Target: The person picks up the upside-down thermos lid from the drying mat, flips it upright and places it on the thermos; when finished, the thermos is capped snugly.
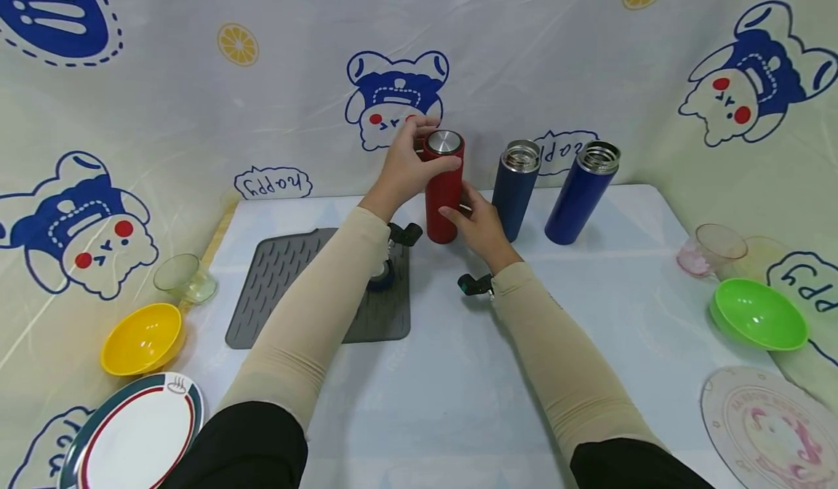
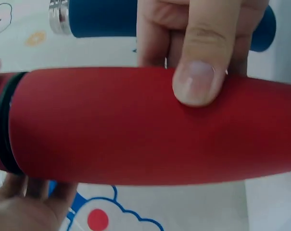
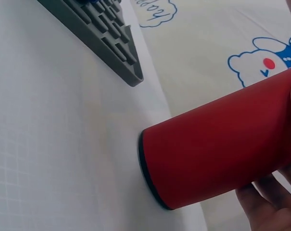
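A red thermos flask (image 1: 445, 191) with a silver-topped lid stands upright at the back of the table, between both hands. My left hand (image 1: 414, 160) holds its lid from the left, thumb across the front and fingers behind. Lower down, my right hand (image 1: 481, 223) grips the body from the right; its thumb (image 2: 198, 84) presses the red side in the left wrist view. A dark ring (image 2: 8, 122) marks the seam under the lid. Whether the base touches the table, I cannot tell. To the right stand a dark blue flask (image 1: 516, 194) and a brighter blue flask (image 1: 579, 198), both lidless.
A grey ridged mat (image 1: 288, 271) lies left, with a dark blue round item (image 1: 382, 279) partly behind the left forearm. Left edge: a glass (image 1: 186, 278), yellow bowl (image 1: 142, 340), plate (image 1: 140, 438). Right edge: a pinkish glass (image 1: 710, 250), green bowl (image 1: 759, 314), pink-patterned plate (image 1: 772, 427).
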Demonstrator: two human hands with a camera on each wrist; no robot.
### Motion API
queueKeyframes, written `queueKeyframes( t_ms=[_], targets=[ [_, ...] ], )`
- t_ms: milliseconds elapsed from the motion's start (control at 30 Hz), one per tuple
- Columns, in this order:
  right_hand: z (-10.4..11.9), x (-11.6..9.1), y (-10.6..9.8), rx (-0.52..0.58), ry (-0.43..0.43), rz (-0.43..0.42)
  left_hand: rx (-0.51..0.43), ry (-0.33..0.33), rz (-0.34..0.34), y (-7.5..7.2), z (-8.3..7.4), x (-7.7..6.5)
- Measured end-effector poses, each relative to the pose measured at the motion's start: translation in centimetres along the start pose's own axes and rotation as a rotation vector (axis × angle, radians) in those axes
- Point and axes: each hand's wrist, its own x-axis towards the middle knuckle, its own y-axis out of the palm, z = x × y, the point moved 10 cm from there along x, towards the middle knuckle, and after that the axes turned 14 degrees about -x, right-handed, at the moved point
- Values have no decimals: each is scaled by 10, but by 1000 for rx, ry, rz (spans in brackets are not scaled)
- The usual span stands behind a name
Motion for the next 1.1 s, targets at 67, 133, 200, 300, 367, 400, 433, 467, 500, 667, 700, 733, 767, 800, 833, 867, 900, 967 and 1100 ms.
queueKeyframes(
  t_ms=[67, 133, 200, 300, 367, 400, 433, 467, 500, 667, 700, 733, 767, 800, 833, 867, 900, 967, 1100],
  targets=[
    [-1, 1, -1, -17, 2, -10, -50, -7, 37, 0, 0, 1],
    [-1, 1, -1, -27, 6, -15, -95, -13, 75, 1, 1, 1],
    [-1, 1, -1, -31, 0, -16, -111, -14, 108, 2, 1, 1],
    [-1, 1, 0, -29, -3, -14, -43, 3, 115, 2, -3, 0],
    [0, 1, 1, -25, -5, -12, 31, 30, 84, 2, -7, 0],
    [0, 0, 1, -26, -3, -13, 65, 45, 64, 3, -10, 0],
    [0, 0, 1, -24, -1, -15, 90, 56, 41, 2, -13, 0],
    [0, 0, 1, -25, -2, -17, 106, 70, 20, 2, -15, 1],
    [-1, 0, 1, -30, -1, -19, 113, 78, 4, 2, -16, 1],
    [-4, -1, 2, -63, 20, -8, 52, 53, 25, 4, -15, 0],
    [-4, -1, 2, -67, 24, -6, 43, 45, 40, 5, -14, -1],
    [-4, -1, 2, -69, 26, -4, 41, 40, 56, 6, -13, -1],
    [-5, -1, 2, -71, 29, -4, 49, 44, 68, 6, -12, -1],
    [-4, -1, 2, -73, 28, -4, 57, 47, 72, 7, -12, -1],
    [-4, -2, 3, -72, 28, -6, 70, 46, 69, 7, -10, -1],
    [-5, -2, 3, -71, 26, -6, 85, 43, 61, 6, -9, -1],
    [-5, -2, 3, -73, 22, -9, 99, 48, 47, 5, -8, -1],
    [-4, -1, 2, -73, 10, -14, 103, 53, 18, 3, -8, -1],
    [-4, -1, 3, -76, -1, -17, 41, 35, 20, 1, -6, -2]
  ],
)
